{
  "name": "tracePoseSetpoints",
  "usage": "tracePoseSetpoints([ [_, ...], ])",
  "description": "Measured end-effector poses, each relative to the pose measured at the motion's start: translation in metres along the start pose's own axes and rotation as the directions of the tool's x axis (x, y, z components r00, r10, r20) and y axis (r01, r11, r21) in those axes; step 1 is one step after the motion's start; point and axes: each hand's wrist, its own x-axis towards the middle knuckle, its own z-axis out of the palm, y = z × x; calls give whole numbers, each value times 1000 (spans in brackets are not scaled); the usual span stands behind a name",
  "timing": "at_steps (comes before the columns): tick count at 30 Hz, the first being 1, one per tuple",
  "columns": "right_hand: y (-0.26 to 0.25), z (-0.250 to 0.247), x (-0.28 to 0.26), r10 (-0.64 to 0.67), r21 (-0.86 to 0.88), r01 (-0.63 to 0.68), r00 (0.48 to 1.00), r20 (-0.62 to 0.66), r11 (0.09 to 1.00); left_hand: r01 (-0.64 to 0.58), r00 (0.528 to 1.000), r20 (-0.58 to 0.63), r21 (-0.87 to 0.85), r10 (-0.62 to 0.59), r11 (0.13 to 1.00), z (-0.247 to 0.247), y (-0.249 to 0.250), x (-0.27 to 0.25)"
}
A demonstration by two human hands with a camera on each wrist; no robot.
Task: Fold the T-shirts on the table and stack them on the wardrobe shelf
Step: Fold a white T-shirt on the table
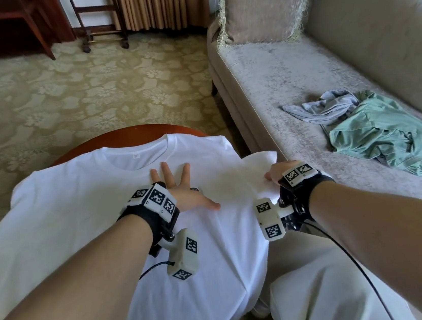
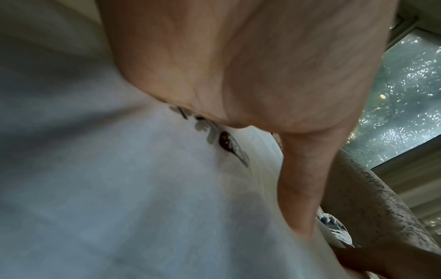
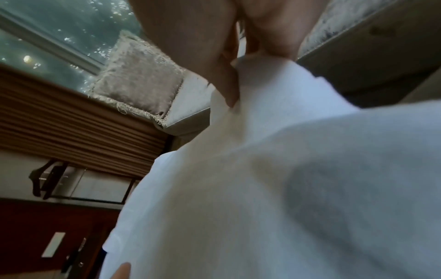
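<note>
A white T-shirt (image 1: 78,216) lies spread face up over a round wooden table (image 1: 132,133), collar away from me. My left hand (image 1: 178,187) presses flat on its chest just below the collar, fingers spread straight. My right hand (image 1: 280,172) pinches the shirt's right sleeve (image 1: 260,161) and holds it lifted off the table edge. In the right wrist view the fingers (image 3: 229,83) are closed on a peak of white cloth (image 3: 274,169). The left wrist view shows the palm (image 2: 238,66) down on the white shirt (image 2: 119,188).
A beige sofa (image 1: 300,74) stands right of the table with a cushion (image 1: 259,2) and two crumpled shirts, one grey-blue (image 1: 323,106) and one green (image 1: 393,134). Patterned carpet (image 1: 63,93) lies beyond, with dark wooden furniture (image 1: 1,23) and a curtain (image 1: 164,3) at the back.
</note>
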Motion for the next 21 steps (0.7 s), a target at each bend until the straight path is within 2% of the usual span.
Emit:
tracePoseSetpoints([
  [1, 0, 1, 5, -48, -81, 45, 998, -42, 996, -4, 1000, -5, 11, 4, 1000, -1, 0, 1],
  [2, -1, 6, 10, -42, -113, 35, 997, -61, 993, -9, 1000, -13, 15, 9, 1000, -3, 2, 1],
  [4, -13, 16, 19, -29, 30, 33, 992, -124, 999, -8, 999, -39, -5, 8, 1000, -5, 4, 1],
  [5, -22, 18, 14, 17, 93, -1, 985, -173, 996, -12, 999, -48, -20, 11, 1000, -6, 4, 1],
  [6, -34, 19, 9, 64, 110, -42, 977, -205, 993, -25, 998, -55, -44, 22, 999, -9, 4, -1],
  [7, -46, 20, 0, 56, 97, -35, 972, -226, 995, -38, 998, -54, -84, 34, 996, -11, 3, -2],
  [9, -74, 26, -23, -54, 1, 55, 979, -195, 999, -101, 994, -67, -262, 86, 960, -21, -3, -8],
  [11, -103, 40, -43, -174, -82, 166, 979, -103, 983, -184, 983, -116, -509, 145, 840, -38, -16, -16],
  [13, -134, 61, -61, -282, -223, 275, 960, 2, 935, -245, 969, -179, -616, 169, 749, -61, -38, -32],
  [15, -162, 87, -80, -391, -382, 425, 905, 168, 820, -247, 965, -235, -680, 114, 690, -80, -73, -49],
  [17, -188, 112, -101, -461, -485, 537, 843, 279, 690, -236, 950, -312, -752, -16, 615, -96, -115, -66],
  [19, -209, 138, -117, -504, -498, 590, 806, 311, 635, -217, 893, -395, -799, -217, 561, -106, -159, -79],
  [21, -225, 162, -135, -540, -493, 644, 763, 356, 584, -105, 825, -432, -751, -365, 652, -109, -201, -90],
])
